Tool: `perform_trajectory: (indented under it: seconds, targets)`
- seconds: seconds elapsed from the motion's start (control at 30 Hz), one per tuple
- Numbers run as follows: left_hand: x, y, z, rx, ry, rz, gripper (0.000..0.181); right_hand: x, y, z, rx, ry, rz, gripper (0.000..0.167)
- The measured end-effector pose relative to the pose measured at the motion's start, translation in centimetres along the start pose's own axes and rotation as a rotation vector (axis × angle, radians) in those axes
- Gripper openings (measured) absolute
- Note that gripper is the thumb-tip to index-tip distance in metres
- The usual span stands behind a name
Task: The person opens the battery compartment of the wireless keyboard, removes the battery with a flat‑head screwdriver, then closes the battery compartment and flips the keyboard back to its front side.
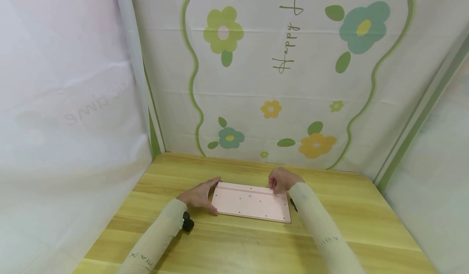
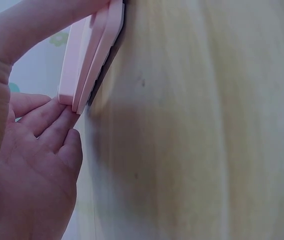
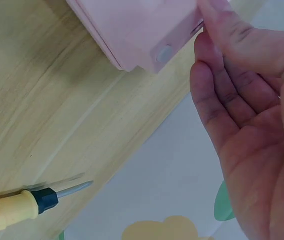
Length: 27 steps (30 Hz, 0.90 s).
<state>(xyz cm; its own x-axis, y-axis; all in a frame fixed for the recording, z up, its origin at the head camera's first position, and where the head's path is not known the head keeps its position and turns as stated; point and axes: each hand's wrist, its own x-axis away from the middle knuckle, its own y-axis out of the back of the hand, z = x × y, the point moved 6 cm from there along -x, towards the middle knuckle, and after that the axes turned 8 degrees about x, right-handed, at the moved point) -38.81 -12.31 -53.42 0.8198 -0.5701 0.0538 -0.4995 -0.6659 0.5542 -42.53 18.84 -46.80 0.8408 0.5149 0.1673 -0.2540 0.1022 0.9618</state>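
A pink keyboard [image 1: 249, 204] lies face down on the wooden table, its flat underside dotted with several small screw holes. Dark keys show along its lower side in the left wrist view. My left hand [image 1: 199, 194] grips the left end, thumb at the near edge and fingers at the far edge. At the far right corner is my right hand [image 1: 283, 180], fingers curled and thumb against the raised rear strip, close to a small dark slot. A round pale foot [image 3: 164, 53] sits on that strip. The right index fingertip is hidden.
A screwdriver [image 3: 11, 212] with a yellow handle and black collar lies on the table [image 1: 227, 245] near the right hand. White curtains [image 1: 253, 82] printed with flowers hang behind the table and at both sides.
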Motion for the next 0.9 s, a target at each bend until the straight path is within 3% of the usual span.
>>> perform_trajectory:
  seconds: [0.2, 0.57, 0.9]
  targets:
    - [-0.2, -0.1, 0.0, -0.001, -0.021, 0.007, 0.136, -0.4, 0.1, -0.4, -0.045, -0.047, 0.036, 0.019]
    - [0.1, 0.1, -0.2, -0.009, -0.001, -0.014, 0.137, -1.6, -0.3, -0.5, 0.068, 0.041, -0.036, 0.025]
    - [0.1, -0.1, -0.2, 0.006, 0.012, -0.002, 0.136, -2.3, -0.4, -1.0, 0.072, -0.021, 0.06, 0.025]
